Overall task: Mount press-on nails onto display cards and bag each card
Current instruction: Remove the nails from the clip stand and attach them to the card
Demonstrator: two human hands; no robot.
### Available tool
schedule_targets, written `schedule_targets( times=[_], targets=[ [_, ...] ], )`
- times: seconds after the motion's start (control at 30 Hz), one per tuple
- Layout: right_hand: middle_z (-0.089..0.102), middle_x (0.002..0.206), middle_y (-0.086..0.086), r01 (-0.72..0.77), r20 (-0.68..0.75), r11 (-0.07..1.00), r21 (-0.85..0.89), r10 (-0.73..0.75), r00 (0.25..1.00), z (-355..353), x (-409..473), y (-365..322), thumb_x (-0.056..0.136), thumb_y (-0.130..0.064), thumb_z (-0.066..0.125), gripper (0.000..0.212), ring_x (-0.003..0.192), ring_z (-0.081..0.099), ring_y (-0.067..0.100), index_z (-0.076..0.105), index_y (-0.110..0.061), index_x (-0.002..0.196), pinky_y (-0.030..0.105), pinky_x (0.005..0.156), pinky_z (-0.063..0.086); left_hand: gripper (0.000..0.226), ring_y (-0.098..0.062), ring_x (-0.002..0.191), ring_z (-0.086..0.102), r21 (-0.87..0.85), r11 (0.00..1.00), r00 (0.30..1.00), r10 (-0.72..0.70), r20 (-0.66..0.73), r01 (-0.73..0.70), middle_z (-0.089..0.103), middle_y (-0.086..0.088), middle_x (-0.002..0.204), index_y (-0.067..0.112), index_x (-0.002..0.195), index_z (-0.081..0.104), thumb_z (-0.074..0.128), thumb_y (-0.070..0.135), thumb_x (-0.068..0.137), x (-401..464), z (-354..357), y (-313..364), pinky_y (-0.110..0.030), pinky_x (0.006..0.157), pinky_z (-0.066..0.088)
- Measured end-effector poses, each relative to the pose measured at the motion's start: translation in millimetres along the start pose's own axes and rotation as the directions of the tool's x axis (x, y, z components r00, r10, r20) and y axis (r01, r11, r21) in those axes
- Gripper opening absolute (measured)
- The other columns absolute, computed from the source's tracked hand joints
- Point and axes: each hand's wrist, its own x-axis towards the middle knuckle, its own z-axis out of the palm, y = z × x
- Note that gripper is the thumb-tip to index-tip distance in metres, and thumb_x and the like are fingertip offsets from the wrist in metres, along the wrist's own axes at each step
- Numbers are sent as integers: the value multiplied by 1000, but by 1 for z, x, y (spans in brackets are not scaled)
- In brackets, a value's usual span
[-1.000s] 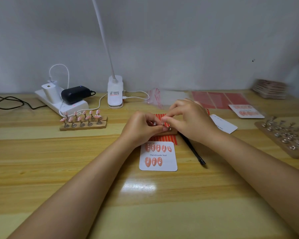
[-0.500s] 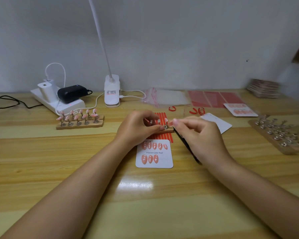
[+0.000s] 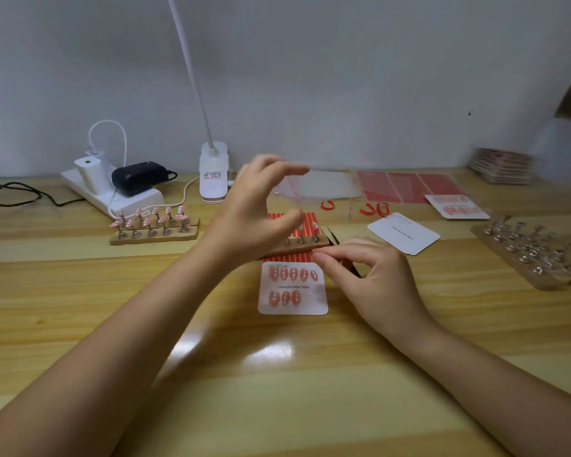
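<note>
A white display card (image 3: 292, 308) printed "Handmade Nail" lies at the table's middle with several pink nails stuck on it in two rows. Just behind it a small wooden stand (image 3: 299, 247) sits on a red striped adhesive sheet (image 3: 308, 222) and carries one pink nail (image 3: 315, 226) on its rightmost peg. My left hand (image 3: 261, 206) hovers above the stand's left end, fingers loosely spread and holding nothing. At the card's upper right corner my right hand (image 3: 373, 272) has thumb and forefinger pinched on what looks like a tiny nail. Black tweezers (image 3: 333, 235) lie partly under it.
A wooden rack of pink nails (image 3: 154, 227) stands at the left, before a power strip (image 3: 112, 194) and lamp base (image 3: 213, 174). Blank cards (image 3: 404, 234), clear bags (image 3: 325, 184), red sheets (image 3: 409, 188), a filled card (image 3: 457, 206) and a board of bare pegs (image 3: 534, 255) lie at the right.
My left hand has let go of the stand and risen above it. My right hand has drawn back from the stand toward the card's upper right corner, fingers still pinched.
</note>
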Motion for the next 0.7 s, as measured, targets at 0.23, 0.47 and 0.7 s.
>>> schedule_targets(
  times=[0.23,0.47,0.7],
  targets=[
    [61,64,-16,29,18,1000,-1,-29,999,1,0,0,78,-10,71,6,66,54,7,75,-15,78,15,66,41,24,-11,94,59,-43,995,942,102,319,-93,63,0,103,8,107,66,66,9,83,-39,-15,-5,-28,83,48],
    [61,69,-17,33,66,998,-63,-29,997,1,-2,-1,79,-14,71,4,70,57,10,75,-14,78,28,74,45,30,-11,97,58,7,992,925,117,362,-128,61,0,105,13,103,70,60,32,83,-66,-7,-11,-34,81,48],
    [65,75,-13,93,172,979,-183,-61,983,-1,-6,2,83,-23,68,8,76,55,5,75,-22,82,26,84,33,27,-16,92,59,60,983,944,151,295,-176,62,-2,101,13,100,73,61,31,83,-73,-1,-11,-33,76,48]
  ],
)
